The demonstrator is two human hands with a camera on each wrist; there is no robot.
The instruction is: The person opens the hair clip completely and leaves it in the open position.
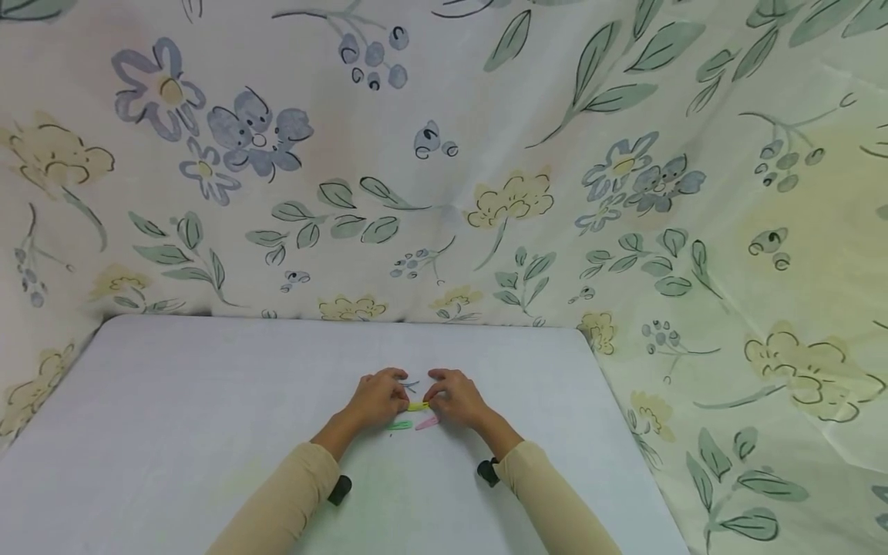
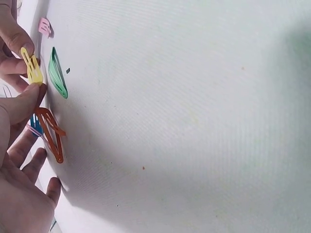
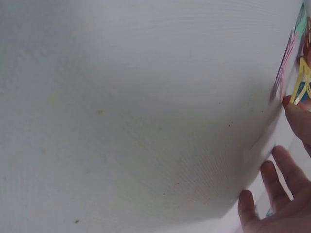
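Observation:
Between my two hands is a yellow snap hair clip (image 2: 32,68), pinched at one end by my left hand (image 1: 378,397) and at the other by my right hand (image 1: 455,397). On the table just in front of it lie a green hair clip (image 1: 400,425) and a pink hair clip (image 1: 427,422). In the left wrist view an orange hair clip (image 2: 52,136) lies beside the left fingers, with a blue clip (image 2: 35,125) partly hidden behind it. The right wrist view shows the yellow clip at its right edge, above the right thumb.
A white table top (image 1: 208,408) spreads around the hands. Behind it hangs a floral cloth (image 1: 444,177), which also runs down the right side. Black wrist-worn pieces show under both sleeves, one by the left forearm (image 1: 305,478).

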